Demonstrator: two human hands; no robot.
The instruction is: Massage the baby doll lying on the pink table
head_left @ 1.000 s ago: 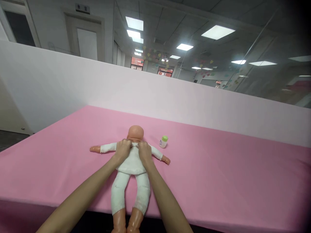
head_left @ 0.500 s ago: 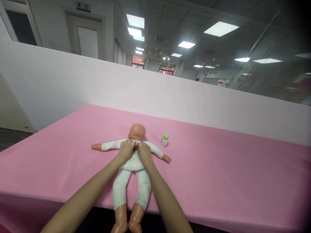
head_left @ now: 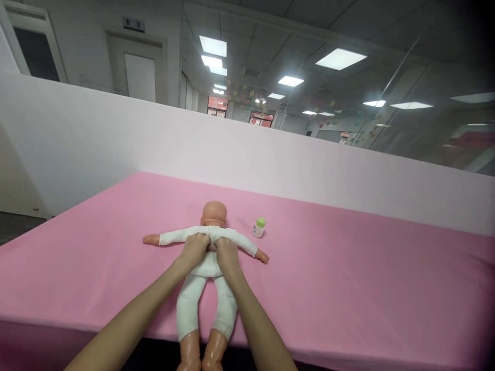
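A baby doll (head_left: 207, 265) with a bald head, a white cloth body and bare plastic hands and feet lies stretched out on the pink tabletop (head_left: 348, 288), the back of its head towards me. Its arms spread to both sides. On its upper back my left hand (head_left: 196, 250) is closed, knuckles pressed to the cloth. Beside it my right hand (head_left: 227, 252) is closed the same way, thumbs close together over the middle of the back. My fingertips are mostly hidden. Just past the doll's right-side arm stands a small white bottle (head_left: 259, 229) with a green cap.
A low white partition (head_left: 251, 159) runs along the table's far side, with glass above it. The doll's feet reach past the near table edge. A door (head_left: 139, 77) is visible beyond the partition at the left.
Both closed hands have shifted slightly down the doll's back, away from its neck. The view has tilted up a little; the bottle stays in place.
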